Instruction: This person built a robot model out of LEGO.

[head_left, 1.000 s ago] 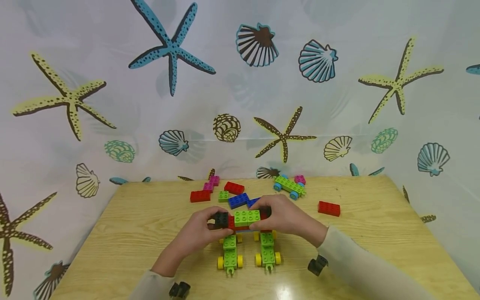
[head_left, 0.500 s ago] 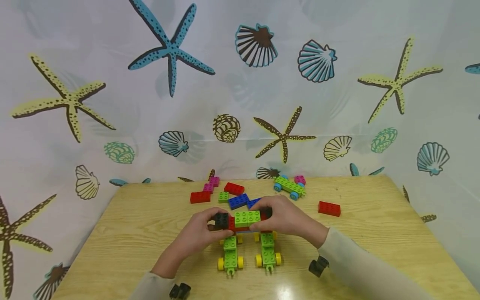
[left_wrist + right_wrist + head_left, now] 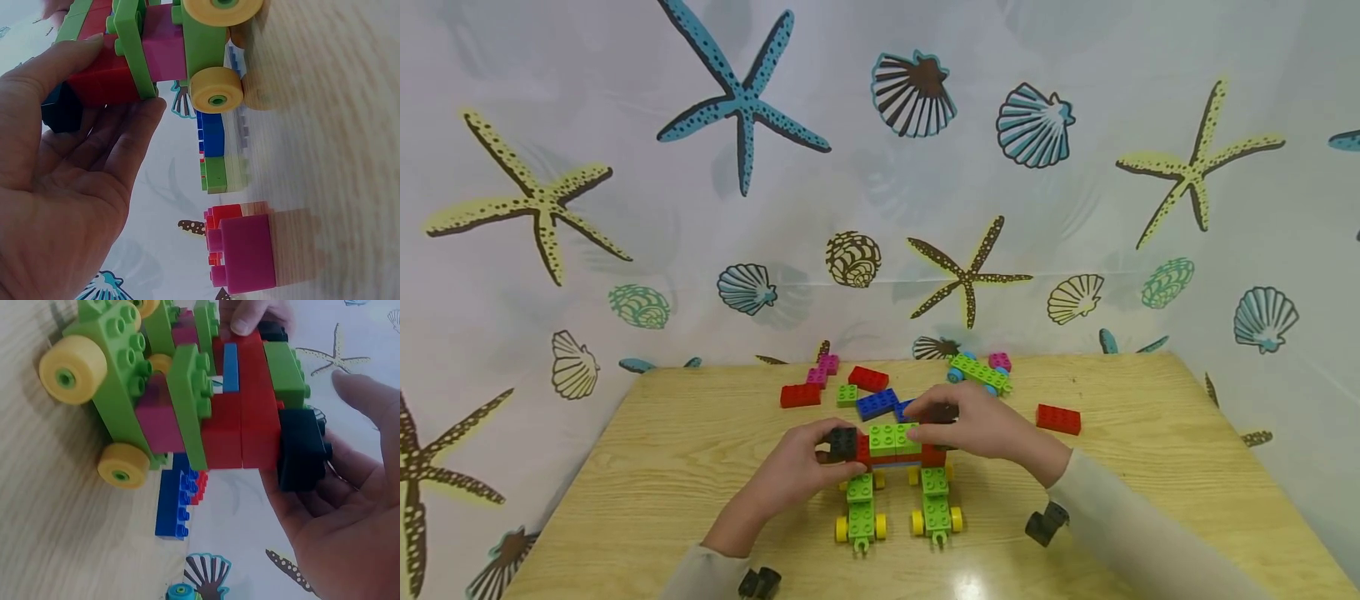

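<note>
A building-brick model stands on two green wheeled bases [image 3: 861, 508] with yellow wheels. Magenta bricks [image 3: 159, 425] join the bases to red bricks [image 3: 898, 457] spanning them. Green bricks [image 3: 893, 437] top the span, with a black brick [image 3: 843, 441] on the left and another black brick [image 3: 300, 450] on the right. My left hand [image 3: 797, 462] grips the model's left end, thumb on the red brick and fingers along the far side. At the right end, my right hand [image 3: 977, 423] is spread around the black brick, its thumb standing off the bricks in the right wrist view.
Behind the model lie blue bricks [image 3: 877, 404], a small green brick [image 3: 847, 395], red bricks [image 3: 801, 395] and magenta bricks [image 3: 822, 369]. A green base with blue wheels [image 3: 973, 371] sits at the back, and a red brick [image 3: 1058, 418] to the right. Patterned cloth [image 3: 880, 183] hangs behind the table [image 3: 700, 442].
My right hand has loosened from the model's right end and risen slightly, uncovering red brick there. The left hand and the model have stayed in place.
</note>
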{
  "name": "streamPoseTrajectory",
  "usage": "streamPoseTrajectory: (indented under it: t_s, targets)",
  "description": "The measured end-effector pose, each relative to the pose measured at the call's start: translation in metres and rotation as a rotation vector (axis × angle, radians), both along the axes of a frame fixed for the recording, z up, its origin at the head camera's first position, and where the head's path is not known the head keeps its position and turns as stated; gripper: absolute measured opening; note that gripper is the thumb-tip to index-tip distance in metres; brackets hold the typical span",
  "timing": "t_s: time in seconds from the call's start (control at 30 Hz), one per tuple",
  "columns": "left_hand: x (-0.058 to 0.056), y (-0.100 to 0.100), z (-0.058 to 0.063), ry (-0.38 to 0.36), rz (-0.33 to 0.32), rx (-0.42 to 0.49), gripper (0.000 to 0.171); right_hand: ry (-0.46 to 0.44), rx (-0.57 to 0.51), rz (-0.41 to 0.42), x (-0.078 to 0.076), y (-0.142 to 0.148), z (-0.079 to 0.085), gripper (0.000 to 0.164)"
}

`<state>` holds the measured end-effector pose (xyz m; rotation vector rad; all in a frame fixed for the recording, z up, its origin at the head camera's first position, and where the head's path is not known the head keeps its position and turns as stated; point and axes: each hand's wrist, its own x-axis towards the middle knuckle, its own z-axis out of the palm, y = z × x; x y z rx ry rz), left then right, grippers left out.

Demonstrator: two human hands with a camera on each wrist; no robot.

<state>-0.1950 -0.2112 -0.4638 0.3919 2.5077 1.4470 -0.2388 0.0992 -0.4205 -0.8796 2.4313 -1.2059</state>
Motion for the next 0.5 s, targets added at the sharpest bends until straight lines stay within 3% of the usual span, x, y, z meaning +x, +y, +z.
streamPoseTrajectory:
  t_s: [0.3, 0.5]
  targets:
    - [0.000, -0.001, 0.000, 0.001, -0.001, -0.003, 0.053, 0.004, -0.034, -0.057, -0.015, 0.010, 0.003, 0.032]
    - [0.000, 0.000, 0.000, 0.009, -0.006, -0.007, 0.052, -0.015, -0.047, -0.096, -0.033, 0.017, -0.011, 0.035]
